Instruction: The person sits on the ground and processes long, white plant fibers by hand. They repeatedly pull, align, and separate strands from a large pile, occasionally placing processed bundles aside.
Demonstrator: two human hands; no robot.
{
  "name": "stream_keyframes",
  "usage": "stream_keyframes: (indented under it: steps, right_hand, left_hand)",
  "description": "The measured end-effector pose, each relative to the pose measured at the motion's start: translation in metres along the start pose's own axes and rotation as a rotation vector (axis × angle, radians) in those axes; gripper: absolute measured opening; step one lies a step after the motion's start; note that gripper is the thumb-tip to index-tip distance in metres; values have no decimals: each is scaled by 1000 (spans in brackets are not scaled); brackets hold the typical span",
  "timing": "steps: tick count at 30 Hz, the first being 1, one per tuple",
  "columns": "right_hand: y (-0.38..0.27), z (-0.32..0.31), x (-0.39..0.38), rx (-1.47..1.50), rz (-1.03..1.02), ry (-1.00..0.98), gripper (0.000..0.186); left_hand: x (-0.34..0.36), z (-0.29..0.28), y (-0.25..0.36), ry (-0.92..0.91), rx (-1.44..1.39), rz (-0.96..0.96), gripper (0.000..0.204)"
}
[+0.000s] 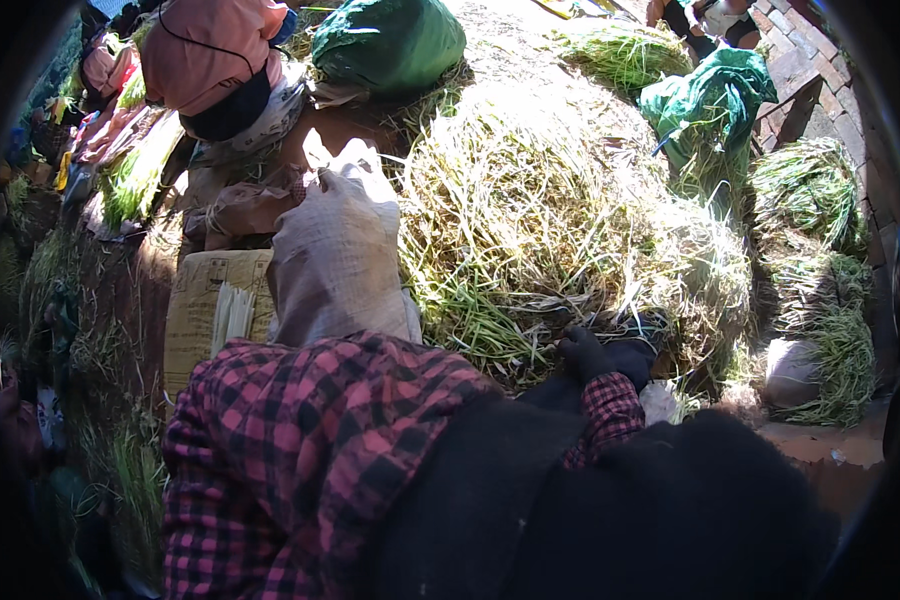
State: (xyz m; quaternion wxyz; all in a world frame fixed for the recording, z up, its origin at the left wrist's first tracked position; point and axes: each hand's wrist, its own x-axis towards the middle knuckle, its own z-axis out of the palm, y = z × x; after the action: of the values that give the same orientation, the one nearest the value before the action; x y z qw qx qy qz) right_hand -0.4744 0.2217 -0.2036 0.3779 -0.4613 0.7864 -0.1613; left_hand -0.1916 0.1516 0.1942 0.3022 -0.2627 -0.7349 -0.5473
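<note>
Your R hand (583, 352), dark, looks part-curled; can't tell if it grips. It's at near edge of grass heap (530, 210), which lies ahead & L, stems crisscrossed, no single axis. L hand n/v, so R's nearer. Far L: green sack (388, 42).

Grass heap (540, 200): open room is found above.
Left: blocked by beige cloth bundle (338, 255).
Far left: bounded by green sack (390, 45).
Far right: obstructed by green cloth (710, 98).
Near side: crowded by dark clothing (470, 490).
</note>
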Motion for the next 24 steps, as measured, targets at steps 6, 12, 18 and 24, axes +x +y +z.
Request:
stream_keyframes:
  steps: [6, 12, 18, 24]
  right_hand:
    - [-15, 10, 4, 62, -8, -72, 31]
    - [-7, -4, -5, 68, 34, -30, 31]
    - [-15, -1, -3, -41, -69, 14, 28]
    - [8, -2, 4, 22, 0, -5, 26]
  left_hand:
    - [-15, 5, -5, 10, -42, -19, 32]
    - [-10, 12, -15, -15, -114, -1, 33]
    - [-5, 14, -37, -13, -181, 14, 33]
    - [8, 29, -53, -63, -264, 77, 33]
